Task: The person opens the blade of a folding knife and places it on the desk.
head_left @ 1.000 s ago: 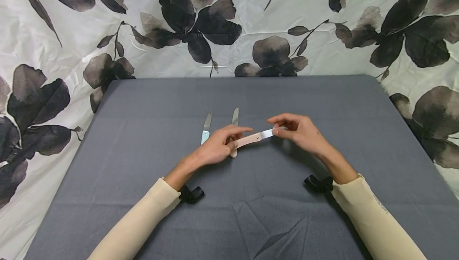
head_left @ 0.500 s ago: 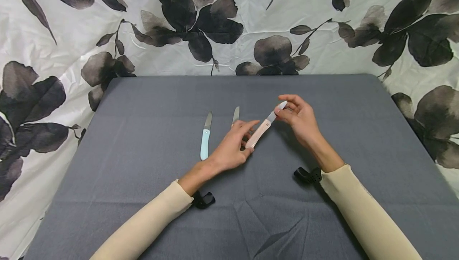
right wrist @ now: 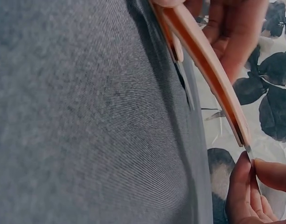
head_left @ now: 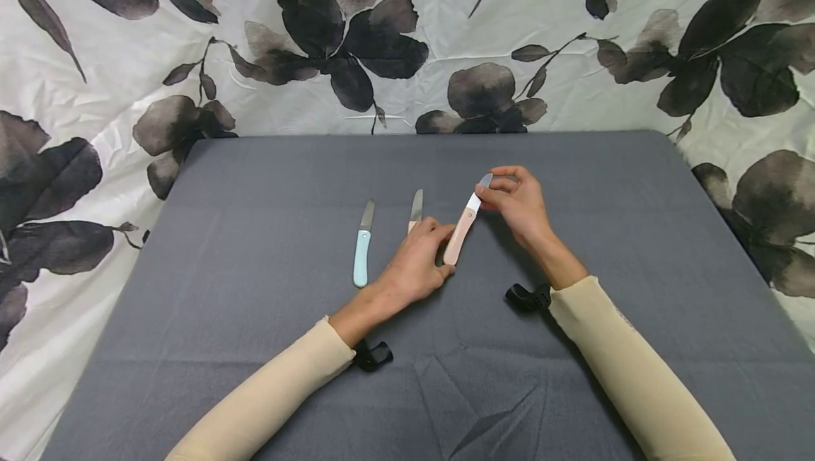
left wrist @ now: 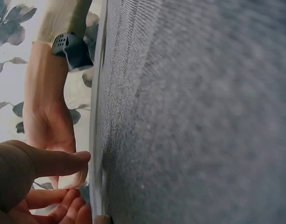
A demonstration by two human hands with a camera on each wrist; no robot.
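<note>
A pink-handled folding knife is unfolded and tilted above the cloth, blade toward the far side. My right hand pinches its blade between thumb and fingers. My left hand is at the butt of the handle, thumb and fingers around that end. The slot along the handle shows in the right wrist view. A second knife with a pale pink handle lies partly under my left hand. Left of it lies an open folding knife with a light blue handle. The left wrist view shows my left thumb and curled fingers.
A grey cloth covers the table, with creases near the front. Behind stands a white sheet with dark flowers. Black wrist straps are on both arms.
The pink folding knife has swung from nearly level to steeply upright in view. My right hand has moved toward the far side, then slightly left; my left hand has shifted right, uncovering the blue handle.
</note>
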